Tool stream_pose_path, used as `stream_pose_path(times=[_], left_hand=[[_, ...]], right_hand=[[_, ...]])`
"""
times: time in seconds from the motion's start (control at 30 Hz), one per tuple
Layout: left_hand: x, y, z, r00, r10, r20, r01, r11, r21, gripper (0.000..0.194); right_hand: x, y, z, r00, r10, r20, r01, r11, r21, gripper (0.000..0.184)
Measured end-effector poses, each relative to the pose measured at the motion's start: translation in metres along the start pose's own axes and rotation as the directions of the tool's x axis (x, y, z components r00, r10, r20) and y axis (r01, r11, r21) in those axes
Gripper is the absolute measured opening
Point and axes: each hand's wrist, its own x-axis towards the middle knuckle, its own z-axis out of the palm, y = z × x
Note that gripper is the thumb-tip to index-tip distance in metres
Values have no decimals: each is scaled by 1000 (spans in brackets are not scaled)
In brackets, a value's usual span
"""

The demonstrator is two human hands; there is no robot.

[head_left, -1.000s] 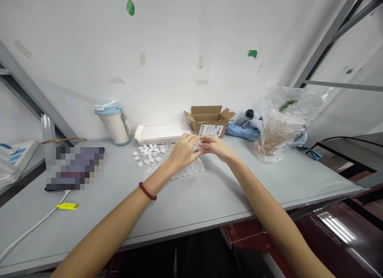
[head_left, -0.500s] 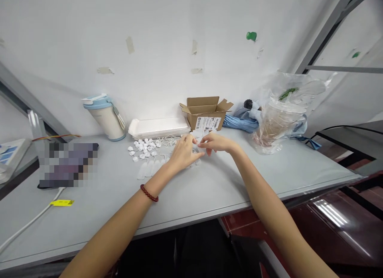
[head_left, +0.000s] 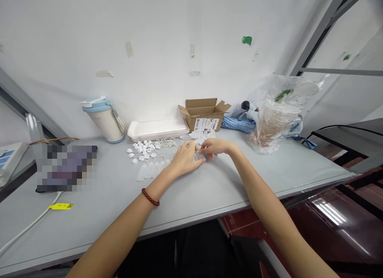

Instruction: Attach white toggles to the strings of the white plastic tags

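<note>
My left hand (head_left: 187, 158), a red bead bracelet (head_left: 150, 197) on its wrist, is over the middle of the table with its fingers curled and its thumb reaching right. Close against it, my right hand (head_left: 216, 146) bends its fingers together in a pinch. Whatever lies between the fingertips is small and mostly hidden. Left of my hands, translucent oblong plastic pieces (head_left: 149, 170) with thin strings lie in a row, partly covered by my left hand. Behind them are small white caps (head_left: 145, 147) in a loose pile and a bundle of white string (head_left: 166, 142). Clear plastic pieces (head_left: 204, 136) lie just beyond my fingers.
An open cardboard box (head_left: 203, 117) and a stack of white trays (head_left: 158, 129) stand by the wall. A tumbler (head_left: 104, 120) and a blurred-out device (head_left: 67, 168) are at left. Blue cloth (head_left: 239, 122) and a bagged cup (head_left: 273, 122) occupy the right.
The view has shifted slightly. My hands have drawn a little closer together and lower, and the clear pieces behind them show more. The objects on the table have not moved.
</note>
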Motion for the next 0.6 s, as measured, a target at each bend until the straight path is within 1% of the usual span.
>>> stream_pose_path(times=[0.17,0.37,0.6], left_hand=[[-2,0,1,999,27,35,-28,999,21,31],[-3,0,4,998,46,53,-50,996,75,36],[-4,-1,5,996,72,56,-77,992,101,37]], right_hand=[[1,1,2,999,-16,43,14,999,42,24],[-2,-2,1,999,15,38,-16,999,50,25],[-2,-3,1,999,6,50,-9,999,50,27]])
